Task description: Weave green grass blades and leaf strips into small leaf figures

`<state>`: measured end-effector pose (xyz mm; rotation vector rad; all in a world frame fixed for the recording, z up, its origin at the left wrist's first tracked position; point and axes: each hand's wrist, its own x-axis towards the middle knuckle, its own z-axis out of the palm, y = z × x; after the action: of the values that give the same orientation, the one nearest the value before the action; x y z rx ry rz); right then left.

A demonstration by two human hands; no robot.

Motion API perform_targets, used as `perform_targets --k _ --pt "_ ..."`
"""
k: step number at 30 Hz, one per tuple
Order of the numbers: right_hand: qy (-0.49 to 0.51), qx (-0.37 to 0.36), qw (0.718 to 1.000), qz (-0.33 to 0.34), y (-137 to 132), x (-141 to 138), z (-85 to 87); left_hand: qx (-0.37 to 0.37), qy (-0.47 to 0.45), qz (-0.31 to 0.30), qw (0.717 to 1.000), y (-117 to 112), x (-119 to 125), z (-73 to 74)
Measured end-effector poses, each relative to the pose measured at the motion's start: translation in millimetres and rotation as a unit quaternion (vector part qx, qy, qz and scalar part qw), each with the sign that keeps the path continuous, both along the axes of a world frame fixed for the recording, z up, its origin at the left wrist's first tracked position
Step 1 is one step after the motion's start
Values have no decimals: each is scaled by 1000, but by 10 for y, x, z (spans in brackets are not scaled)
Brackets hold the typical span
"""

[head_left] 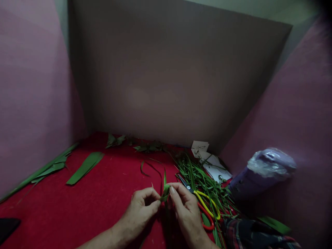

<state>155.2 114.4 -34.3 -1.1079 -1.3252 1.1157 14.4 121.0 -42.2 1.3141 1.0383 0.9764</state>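
The thumb and index finger of the left hand (141, 209) pinch the left side of a green leaf strip (165, 191); those of the right hand (188, 209) pinch its right side, near the bend. The strip sits between both hands, above the red surface (103, 207), with a narrow end pointing upward. The step appears to be folding or knotting. Use the left pinch as the anchor and shape the bend with the right thumb. Apply light, even pressure (a fresh leaf probably splits along its grain). Align the edges before tightening. Leave the upright end free of the scissors (206, 204), whose handles lie just beside the right hand. Beyond them, do not let the strip tangle with the leaf pile (193, 169).
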Motion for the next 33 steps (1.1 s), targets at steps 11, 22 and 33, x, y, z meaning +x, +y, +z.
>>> perform_targets --k 11,22,33 --pt "-31 19 999 -5 25 -10 -54 -39 -55 2 998 -22 31 35" --pt "20 24 999 -11 35 5 -40 -18 -36 3 999 8 8 -51" --pt "43 -7 999 -25 55 15 -11 -30 -64 -7 997 6 22 -47"
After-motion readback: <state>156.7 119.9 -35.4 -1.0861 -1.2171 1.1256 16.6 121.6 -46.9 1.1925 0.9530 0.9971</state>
